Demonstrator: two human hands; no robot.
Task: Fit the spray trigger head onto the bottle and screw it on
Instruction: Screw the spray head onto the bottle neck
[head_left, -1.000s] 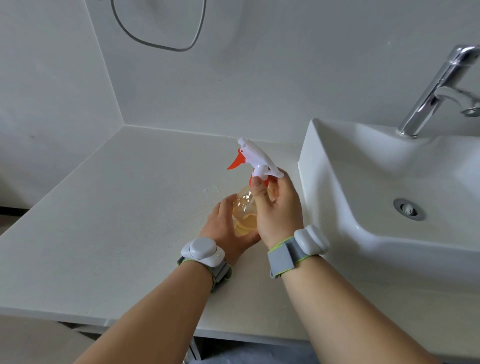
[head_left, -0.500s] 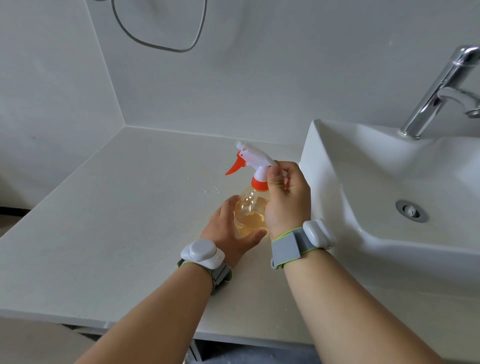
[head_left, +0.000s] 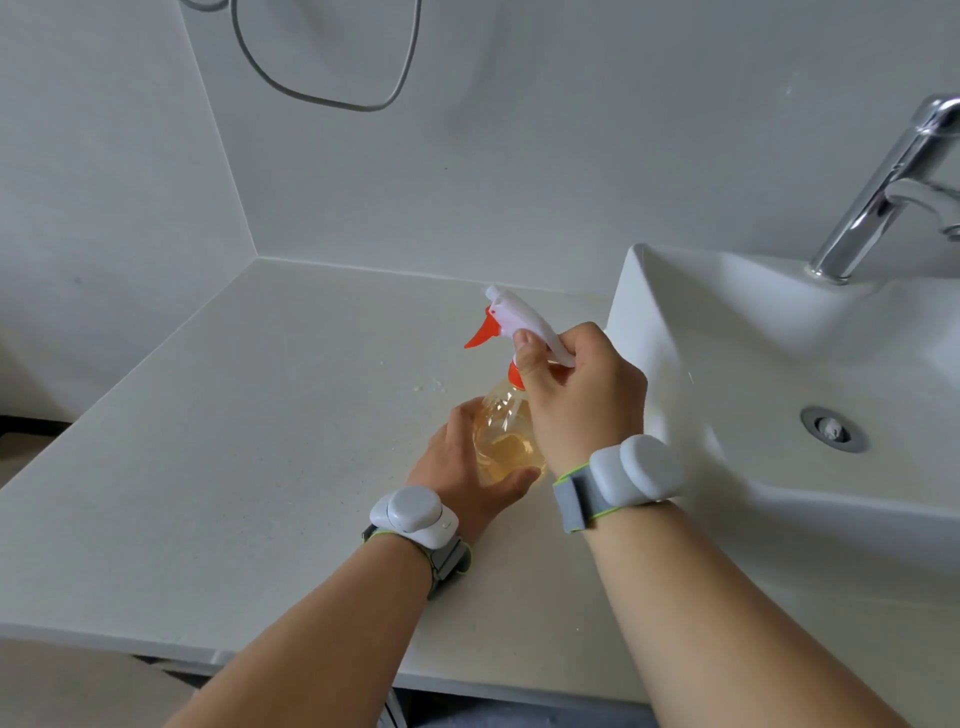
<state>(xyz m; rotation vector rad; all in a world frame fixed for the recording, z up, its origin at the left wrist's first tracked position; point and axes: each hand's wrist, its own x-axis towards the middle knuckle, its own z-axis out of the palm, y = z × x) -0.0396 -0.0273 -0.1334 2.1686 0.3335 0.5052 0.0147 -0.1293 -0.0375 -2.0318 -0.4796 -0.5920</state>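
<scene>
Head view (only view):

1. Bottle (head_left: 506, 426): clear plastic w/ amber liquid in the lower part. Stands upright on the counter (head_left: 218, 467), just left of the sink (head_left: 727, 332), near the counter's middle.

2. Spray head (head_left: 524, 319): white body, orange trigger (head_left: 480, 335) pointing left and down. Sits on top of the bottle neck, nozzle aimed away from the camera and to the left. Orange collar (head_left: 515, 375) is at the neck; only its left edge shows, rest hidden by fingers. Cannot tell how far the thread is engaged.

3. Left hand (head_left: 462, 467): wrapped around the bottle's lower body from the left side, thumb (head_left: 511, 480) across the front near the base. Fingers closed on the bottle; fingertips behind it are hidden.

4. Right hand (head_left: 582, 400): comes in from the right, above the left hand. Fingers curled around the neck area, pinching the spray head's stem and collar; thumb lies along the white body's underside. Grip is closed on the spray head.

5. Both wrists carry a grey band w/ a white pod: left (head_left: 415, 514), right (head_left: 631, 470).

6. Surroundings: white sink w/ drain (head_left: 832, 429) at right, chrome tap (head_left: 883, 187) at the sink's back edge. Grey cable loop (head_left: 322, 62) hangs on the back wall, upper left. A few small pale specks (head_left: 431, 385) on the counter, just left of the bottle.
</scene>
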